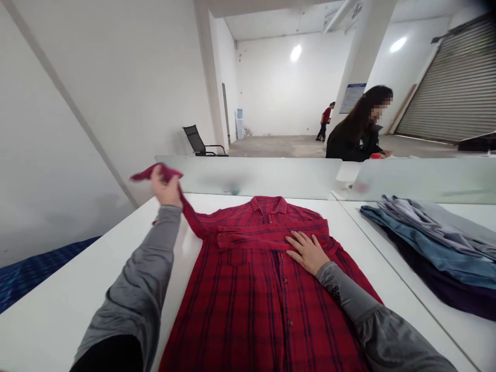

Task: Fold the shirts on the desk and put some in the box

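Note:
A red plaid shirt (248, 294) lies front side up on the white table (93, 289), its collar towards the far edge. One of its sleeves, on the right, is folded across the chest. My left hand (166, 187) is closed around the cuff end of the other sleeve (189, 214), raised above the table at the left. Flat on the folded sleeve and the chest rests my right hand (309, 252), fingers spread.
A frosted divider (251, 175) runs along the table's far edge. Folded clothes (437, 253) are piled at the right. Blue patterned cloth (42, 268) shows at the left. Beyond the divider are an office chair (196, 140), a person in black (354, 132) and a distant person (324, 122).

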A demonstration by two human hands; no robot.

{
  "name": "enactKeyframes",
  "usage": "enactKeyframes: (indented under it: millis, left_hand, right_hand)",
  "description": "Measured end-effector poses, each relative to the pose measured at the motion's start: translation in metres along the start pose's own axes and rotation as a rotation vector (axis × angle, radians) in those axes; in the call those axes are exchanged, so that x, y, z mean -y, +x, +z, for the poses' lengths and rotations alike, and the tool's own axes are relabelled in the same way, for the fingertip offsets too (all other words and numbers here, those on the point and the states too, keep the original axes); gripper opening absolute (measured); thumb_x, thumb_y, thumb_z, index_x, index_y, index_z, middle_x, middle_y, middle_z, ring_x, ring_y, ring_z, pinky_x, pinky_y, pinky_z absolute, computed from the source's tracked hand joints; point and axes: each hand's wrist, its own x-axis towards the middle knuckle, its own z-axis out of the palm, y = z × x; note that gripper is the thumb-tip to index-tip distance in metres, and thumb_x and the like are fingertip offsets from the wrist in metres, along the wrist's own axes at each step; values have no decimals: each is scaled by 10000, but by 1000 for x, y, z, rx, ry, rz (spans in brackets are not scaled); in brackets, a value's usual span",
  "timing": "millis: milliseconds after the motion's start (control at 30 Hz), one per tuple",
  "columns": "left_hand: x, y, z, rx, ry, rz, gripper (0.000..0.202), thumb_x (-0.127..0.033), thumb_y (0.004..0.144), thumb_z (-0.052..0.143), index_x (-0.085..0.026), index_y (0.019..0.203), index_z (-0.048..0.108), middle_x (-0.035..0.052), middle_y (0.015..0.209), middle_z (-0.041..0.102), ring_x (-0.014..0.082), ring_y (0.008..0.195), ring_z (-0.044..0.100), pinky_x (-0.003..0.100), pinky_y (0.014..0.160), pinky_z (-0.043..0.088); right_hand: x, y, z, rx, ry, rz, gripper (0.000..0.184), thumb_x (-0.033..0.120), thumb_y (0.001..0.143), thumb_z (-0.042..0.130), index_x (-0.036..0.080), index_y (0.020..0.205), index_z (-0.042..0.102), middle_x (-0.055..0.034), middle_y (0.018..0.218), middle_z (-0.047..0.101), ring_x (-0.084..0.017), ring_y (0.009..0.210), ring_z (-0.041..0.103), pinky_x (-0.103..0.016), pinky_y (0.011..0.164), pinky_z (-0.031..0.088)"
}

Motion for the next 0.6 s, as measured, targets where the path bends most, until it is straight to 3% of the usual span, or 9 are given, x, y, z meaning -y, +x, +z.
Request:
enactKeyframes:
  millis: [67,133,200,233,267,300,367,467,600]
  left_hand:
    - [-37,-12,40,0,7,126,398,-183,960,312,-193,1329,460,107,1202,592,228,1164,548,490,1055,374]
    - [-72,-47,76,112,-3,229,353,-217,928,431,-165,1264,525,102,1161,615,214,1110,573,398,988,450]
    - [-96,-94,99,309,-14,365,332,-293,852,591,-188,1167,600,63,1082,657,205,1017,612,336,902,501]
    - [-104,-118,105,513,25,466,385,-327,849,604,-173,1201,580,77,1096,651,219,1012,610,344,871,508]
    - [-108,-138,107,652,80,488,414,-335,850,610,-167,1225,563,81,1098,646,225,991,610,352,841,511]
    - [-109,-154,106,761,131,494,423,-337,857,605,-164,1239,550,83,1102,639,229,981,606,359,825,507]
    - [-103,-171,96,867,226,449,386,-327,882,574,-169,1233,543,84,1120,621,233,986,590,369,815,493]
    - [-79,-171,74,828,338,386,319,-297,903,539,-182,1200,555,86,1162,597,243,1065,547,379,852,461]
    - [-39,-162,54,761,524,351,289,-176,895,500,-181,1170,586,101,1156,600,262,1086,535,401,866,433]
  right_hand:
    - [-6,1,2,-43,99,10,537,520,920,458,275,1397,486,-88,1465,452,-321,1360,385,-651,1087,246]
    - [-13,4,3,-135,279,53,548,459,901,519,232,1398,481,-109,1398,526,-289,1307,468,-610,1091,288]
    - [-21,6,6,-249,551,112,523,390,878,557,154,1344,529,-129,1309,601,-244,1216,562,-524,1074,362]
    - [-25,7,7,-292,685,134,486,376,880,533,107,1282,570,-137,1268,629,-211,1160,601,-460,1058,397]
    - [-29,9,9,-321,796,149,446,369,891,486,77,1202,613,-138,1226,654,-181,1104,631,-400,1031,428]
    - [-33,10,10,-336,878,156,369,363,903,438,123,1052,676,-131,1185,676,-160,1053,652,-359,960,492]
    - [-39,12,13,-342,956,158,393,360,916,400,130,1039,694,-102,1106,711,-157,988,678,-330,960,491]
    - [-43,12,12,-364,1034,161,326,411,869,531,216,1067,702,-78,1027,735,-225,969,691,-418,939,526]
    - [-44,7,-1,-415,1225,232,596,495,698,710,212,1214,621,-83,1014,735,-274,959,685,-485,933,524]
